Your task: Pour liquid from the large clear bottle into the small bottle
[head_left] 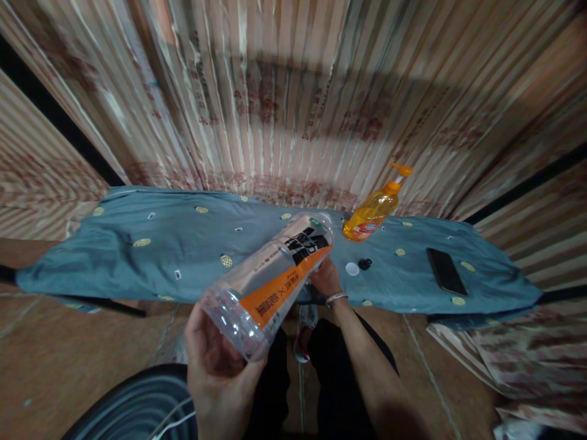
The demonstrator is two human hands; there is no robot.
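Observation:
A large clear plastic bottle (279, 275) with an orange, grey and black printed label is held up in front of me, tilted, over the cloth-covered bench. My left hand (220, 360) grips its near end, fingers and thumb round the clear plastic. At the far end my right hand (326, 278) is closed against the bottle's underside; its fingertips are partly hidden behind the bottle. On the cloth beyond my right hand lie a white round disc (352, 269) and a small black cap-like piece (365, 264).
An orange pump bottle (371, 214) with yellow liquid stands behind the bench's middle right. A dark phone (446, 271) lies at the right. Blue-grey patterned cloth (151, 244) covers the narrow bench. A striped curtain (284, 110) hangs behind; a dark ribbed round object (137, 409) sits lower left.

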